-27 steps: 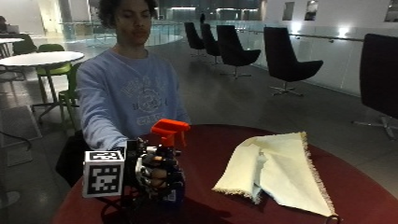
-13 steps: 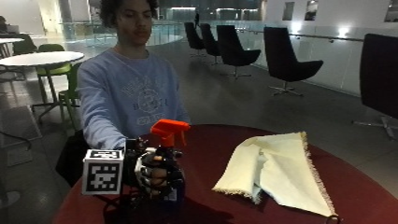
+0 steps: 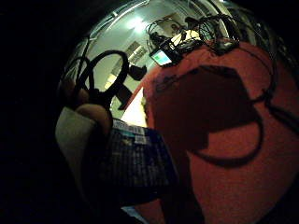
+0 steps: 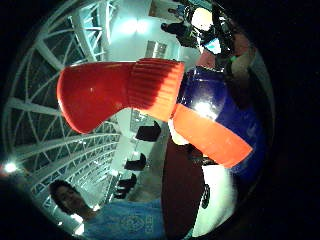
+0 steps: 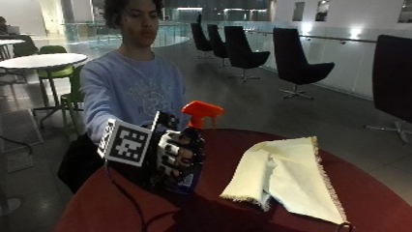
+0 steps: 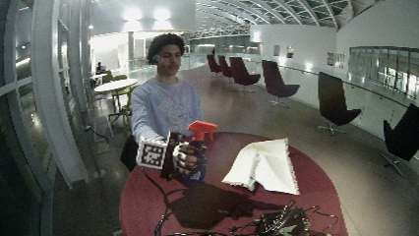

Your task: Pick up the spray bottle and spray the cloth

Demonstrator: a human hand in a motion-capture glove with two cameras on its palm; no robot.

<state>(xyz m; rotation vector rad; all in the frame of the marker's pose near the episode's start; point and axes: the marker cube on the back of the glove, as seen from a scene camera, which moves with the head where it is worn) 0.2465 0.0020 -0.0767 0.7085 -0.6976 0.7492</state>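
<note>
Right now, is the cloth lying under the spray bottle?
No, the cloth lies apart on the table, beside the spray bottle gripped by the right hand.

Round red worktop (image 6: 314, 182) as landmark. Person stands behind its far edge, gloved right hand (image 6: 187, 158) wrapped round spray bottle (image 6: 196, 147), bottle upright above worktop's near-person side. Orange trigger head tops bottle. Cream cloth (image 6: 262, 164) lies crumpled on worktop, near bottle, apart from it. Tangle of cables and small device (image 6: 282, 223) at worktop's opposite edge.
</note>
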